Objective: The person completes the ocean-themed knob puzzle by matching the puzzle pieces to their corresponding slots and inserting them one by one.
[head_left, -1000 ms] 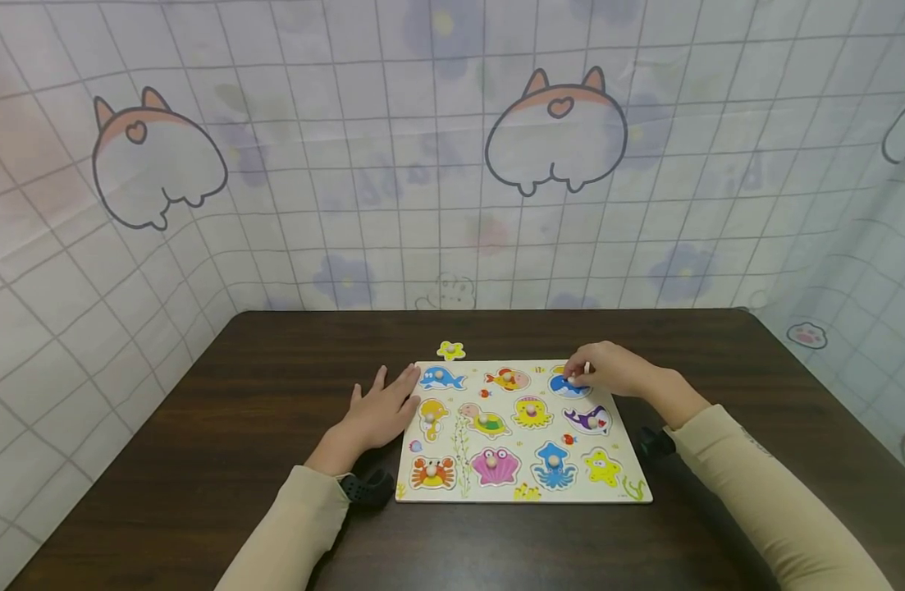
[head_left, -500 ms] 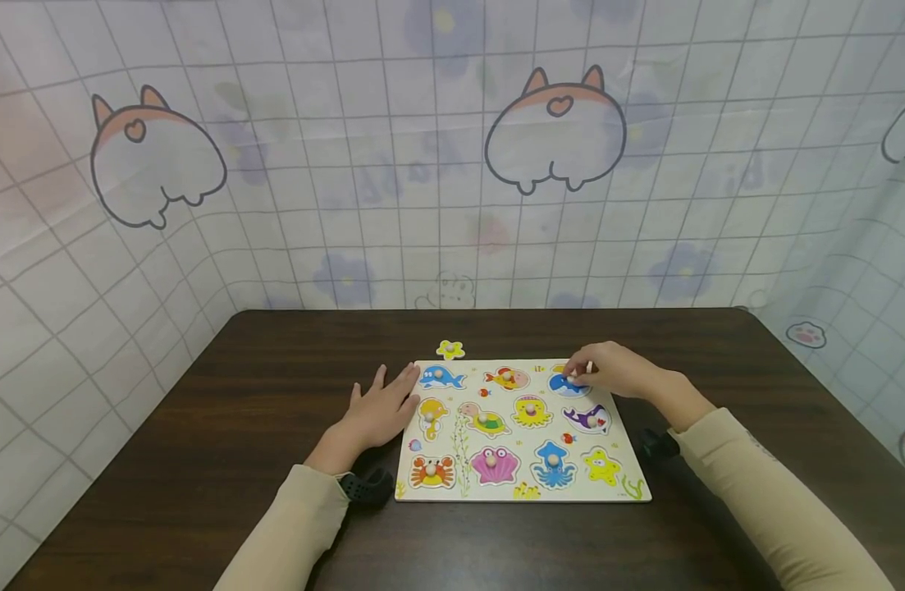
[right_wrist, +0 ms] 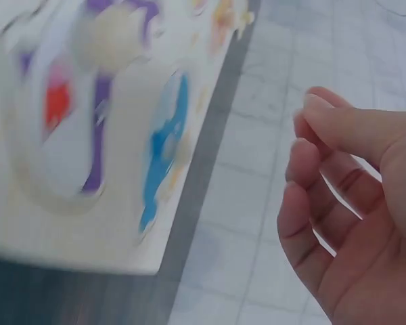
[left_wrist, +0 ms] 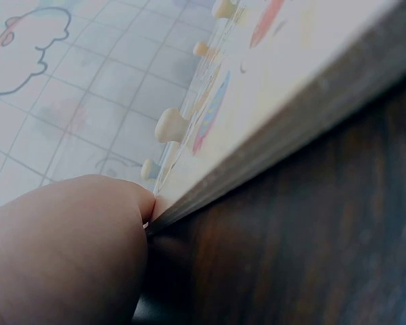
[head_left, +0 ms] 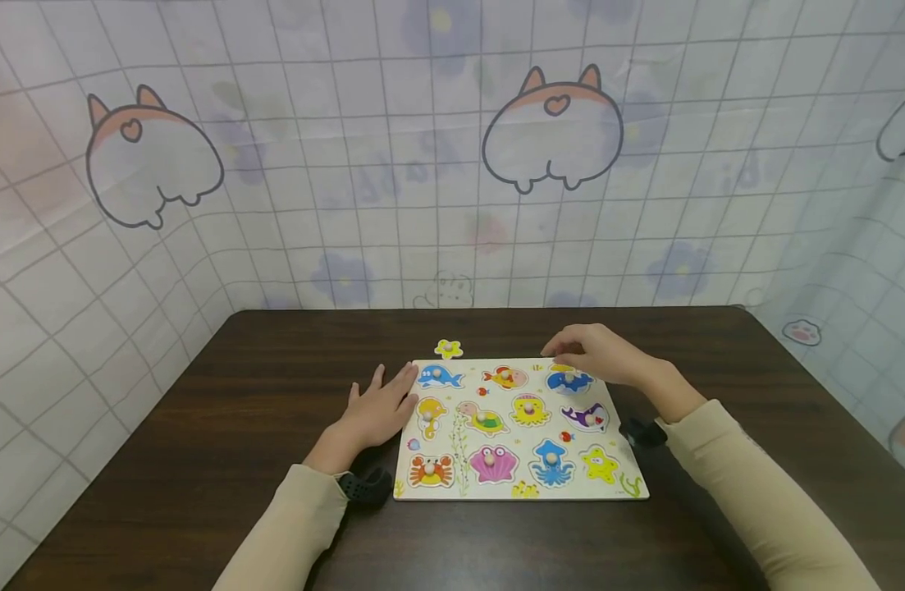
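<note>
A white wooden knob puzzle board with sea-animal pictures lies on the table. At its upper left edge, my left hand rests with spread, straight fingers; in the left wrist view a fingertip touches the board's corner. Over the far right edge hovers my right hand, fingers loosely bent and holding nothing, as the right wrist view confirms. Just below it sits the blue whale piece in the board, its knob showing. A loose yellow star piece with a knob lies behind the board's upper left corner.
The dark wooden table extends around the board. Behind and beside it hangs a white grid-patterned cloth with cartoon prints. Among the other pieces are a crab, a pink shell and a blue squid.
My right hand has let go of the blue whale's knob and lifted slightly up and to the left. The left hand stays in place at the board's edge.
</note>
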Demonstrator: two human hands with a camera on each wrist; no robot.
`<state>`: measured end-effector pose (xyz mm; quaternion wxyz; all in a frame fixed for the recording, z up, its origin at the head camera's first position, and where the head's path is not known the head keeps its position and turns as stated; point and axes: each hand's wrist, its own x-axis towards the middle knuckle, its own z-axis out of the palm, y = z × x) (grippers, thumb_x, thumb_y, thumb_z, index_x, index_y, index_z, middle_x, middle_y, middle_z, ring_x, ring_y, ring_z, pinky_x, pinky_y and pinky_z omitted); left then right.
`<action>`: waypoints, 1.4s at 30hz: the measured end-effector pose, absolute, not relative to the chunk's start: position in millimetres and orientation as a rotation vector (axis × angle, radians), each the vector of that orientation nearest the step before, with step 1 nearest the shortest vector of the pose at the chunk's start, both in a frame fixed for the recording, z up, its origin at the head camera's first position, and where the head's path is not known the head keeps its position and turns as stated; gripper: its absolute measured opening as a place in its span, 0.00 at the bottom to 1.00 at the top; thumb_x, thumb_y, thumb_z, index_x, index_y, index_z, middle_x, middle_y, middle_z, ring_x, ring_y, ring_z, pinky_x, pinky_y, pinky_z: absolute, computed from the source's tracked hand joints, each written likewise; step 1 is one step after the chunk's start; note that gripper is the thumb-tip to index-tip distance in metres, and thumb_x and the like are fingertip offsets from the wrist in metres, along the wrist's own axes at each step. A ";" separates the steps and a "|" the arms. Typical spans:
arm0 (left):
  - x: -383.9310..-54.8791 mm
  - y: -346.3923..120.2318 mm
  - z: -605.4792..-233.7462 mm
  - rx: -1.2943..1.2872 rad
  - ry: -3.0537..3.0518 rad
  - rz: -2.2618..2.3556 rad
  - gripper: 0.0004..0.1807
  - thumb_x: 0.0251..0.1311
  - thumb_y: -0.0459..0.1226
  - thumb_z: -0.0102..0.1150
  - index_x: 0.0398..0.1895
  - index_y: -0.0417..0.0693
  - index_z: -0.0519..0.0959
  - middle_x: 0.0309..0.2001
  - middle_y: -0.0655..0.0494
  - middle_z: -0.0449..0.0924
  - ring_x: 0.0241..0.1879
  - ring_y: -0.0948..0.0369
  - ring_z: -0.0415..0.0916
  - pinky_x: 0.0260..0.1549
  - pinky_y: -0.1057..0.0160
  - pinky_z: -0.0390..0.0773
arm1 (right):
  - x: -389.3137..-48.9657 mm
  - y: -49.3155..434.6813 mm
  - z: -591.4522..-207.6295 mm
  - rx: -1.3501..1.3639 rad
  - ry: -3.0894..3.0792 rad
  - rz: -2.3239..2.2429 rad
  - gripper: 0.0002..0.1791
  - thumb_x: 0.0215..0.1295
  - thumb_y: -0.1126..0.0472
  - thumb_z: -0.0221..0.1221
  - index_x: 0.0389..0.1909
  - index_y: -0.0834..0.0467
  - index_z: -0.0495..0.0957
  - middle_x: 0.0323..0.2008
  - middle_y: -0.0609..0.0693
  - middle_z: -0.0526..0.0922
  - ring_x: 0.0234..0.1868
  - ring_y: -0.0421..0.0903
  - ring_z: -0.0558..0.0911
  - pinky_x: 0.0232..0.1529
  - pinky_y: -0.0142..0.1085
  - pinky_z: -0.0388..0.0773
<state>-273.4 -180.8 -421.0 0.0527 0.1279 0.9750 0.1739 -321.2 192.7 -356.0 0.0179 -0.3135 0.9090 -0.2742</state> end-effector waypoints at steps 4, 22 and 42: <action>-274.2 -180.9 -420.3 0.386 2.964 0.522 0.35 0.80 0.51 0.42 0.84 0.54 0.50 0.82 0.54 0.46 0.80 0.40 0.34 0.68 0.26 0.34 | -325.4 178.8 -354.6 -1.004 2.870 -0.905 0.11 0.73 0.66 0.61 0.52 0.62 0.85 0.48 0.55 0.85 0.46 0.50 0.82 0.51 0.49 0.82; -274.7 -181.3 -420.0 0.389 2.947 0.523 0.35 0.80 0.50 0.41 0.84 0.54 0.49 0.83 0.54 0.45 0.80 0.40 0.33 0.68 0.26 0.34 | -358.1 102.6 -362.6 -0.721 2.914 -0.884 0.11 0.76 0.63 0.59 0.53 0.61 0.85 0.49 0.54 0.85 0.51 0.52 0.82 0.54 0.47 0.79; -275.0 -180.2 -420.3 0.377 2.952 0.537 0.35 0.80 0.50 0.42 0.84 0.54 0.49 0.82 0.53 0.45 0.80 0.40 0.33 0.68 0.26 0.33 | -374.9 42.4 -377.0 -0.701 2.771 -0.666 0.20 0.80 0.62 0.54 0.68 0.51 0.77 0.54 0.52 0.81 0.41 0.48 0.78 0.47 0.38 0.77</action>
